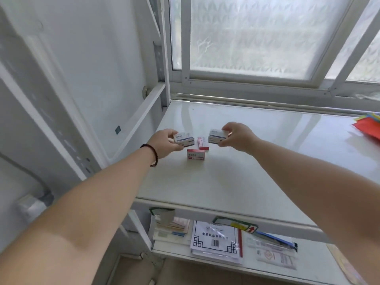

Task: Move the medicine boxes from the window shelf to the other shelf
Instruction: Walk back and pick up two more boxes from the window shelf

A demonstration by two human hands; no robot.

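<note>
On the white window shelf [236, 161] lie two red-and-white medicine boxes, one nearer [195, 154] and one farther back [203, 143]. My left hand [164, 144] grips a white-and-blue medicine box [184, 138] just above the shelf, left of the red boxes. My right hand [236, 136] pinches a second white-and-blue box [217, 136] between thumb and fingers, right of the red boxes. Both held boxes hover slightly over the surface.
A frosted window [257, 38] stands behind the shelf. Red and coloured papers [368, 126] lie at the shelf's right edge. A lower shelf [174, 250] holds paper packs and plastic sleeves. A white metal upright [163, 58] and wall bound the left side.
</note>
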